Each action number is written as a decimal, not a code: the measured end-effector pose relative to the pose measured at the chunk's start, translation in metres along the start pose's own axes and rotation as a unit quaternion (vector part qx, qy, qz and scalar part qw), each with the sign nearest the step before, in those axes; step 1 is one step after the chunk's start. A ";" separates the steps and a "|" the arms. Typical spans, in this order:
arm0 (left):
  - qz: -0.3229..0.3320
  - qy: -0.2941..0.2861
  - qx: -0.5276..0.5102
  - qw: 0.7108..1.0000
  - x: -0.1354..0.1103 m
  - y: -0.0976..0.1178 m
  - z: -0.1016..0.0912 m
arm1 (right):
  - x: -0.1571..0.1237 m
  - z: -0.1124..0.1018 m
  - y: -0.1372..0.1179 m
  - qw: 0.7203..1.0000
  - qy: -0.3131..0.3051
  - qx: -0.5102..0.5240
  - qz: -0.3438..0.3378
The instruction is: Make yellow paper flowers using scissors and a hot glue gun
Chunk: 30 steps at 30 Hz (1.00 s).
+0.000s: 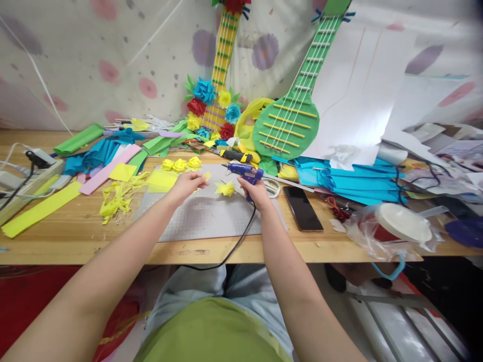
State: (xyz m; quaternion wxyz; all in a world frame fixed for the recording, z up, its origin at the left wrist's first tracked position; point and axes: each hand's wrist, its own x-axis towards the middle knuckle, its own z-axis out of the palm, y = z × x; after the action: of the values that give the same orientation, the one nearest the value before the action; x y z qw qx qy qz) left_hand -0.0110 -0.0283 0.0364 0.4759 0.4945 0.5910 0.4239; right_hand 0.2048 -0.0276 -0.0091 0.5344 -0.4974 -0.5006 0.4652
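Observation:
My right hand (253, 191) is closed around the handle of a blue glue gun (247, 172), whose nozzle points left. A black cord runs from its handle down over the table edge. Between the fingertips of my left hand (189, 185) is a small piece of yellow paper (206, 176). A yellow paper flower (225, 189) lies on the grey cutting mat (211, 221), just below the nozzle. Behind my left hand sit several yellow paper roses (180, 164), beside a flat yellow sheet (161, 181).
A black phone (303, 208) lies right of the mat, near white-handled scissors (272, 188). Yellow scraps (116, 198) and strips are at left. A green paper instrument (287, 123) and a flower-trimmed yellow one (221, 70) lean at the back. A bagged tub (392, 229) stands right.

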 end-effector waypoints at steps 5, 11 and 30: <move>0.006 -0.007 0.014 1.000 -0.003 0.005 0.007 | 0.005 -0.003 -0.002 0.992 0.049 0.118 0.006; 0.028 0.022 0.027 0.999 0.001 0.012 0.014 | 0.010 0.003 0.006 0.986 0.091 0.141 0.024; 0.008 -0.061 -0.012 0.998 -0.006 0.007 0.029 | 0.010 0.024 0.024 0.985 0.160 -0.055 0.022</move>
State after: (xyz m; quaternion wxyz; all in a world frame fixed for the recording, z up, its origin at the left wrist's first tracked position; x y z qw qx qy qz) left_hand 0.0196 -0.0326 0.0388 0.5130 0.5187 0.5519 0.4041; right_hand 0.1814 -0.0144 -0.0322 0.5692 -0.6048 -0.4222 0.3634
